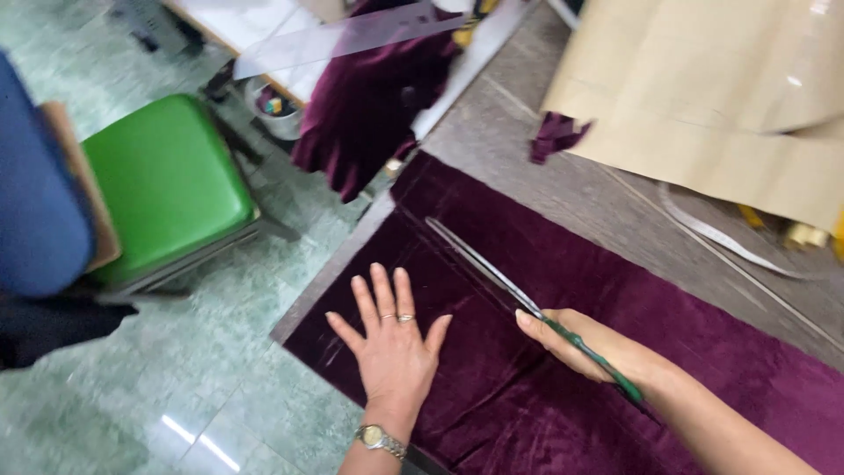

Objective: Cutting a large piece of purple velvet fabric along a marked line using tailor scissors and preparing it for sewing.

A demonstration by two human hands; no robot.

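Observation:
A dark purple velvet cloth (pixel 633 299) lies spread over a grey table (pixel 527 167). My left hand (pixel 391 339) rests flat on the cloth near its left edge, fingers spread, with rings and a wristwatch on that arm. My right hand (pixel 585 343) grips long scissors (pixel 492 268) with green handles. The blades point up and to the left along a cut line in the velvet. More of the same velvet (pixel 369 97) hangs over the table's far edge.
A green padded stool (pixel 163 180) stands on the pale tiled floor to the left. A large tan paper sheet (pixel 730 97) covers the table's back right, with a small velvet scrap (pixel 556 134) beside it. A white tape strip (pixel 730 239) lies near the paper.

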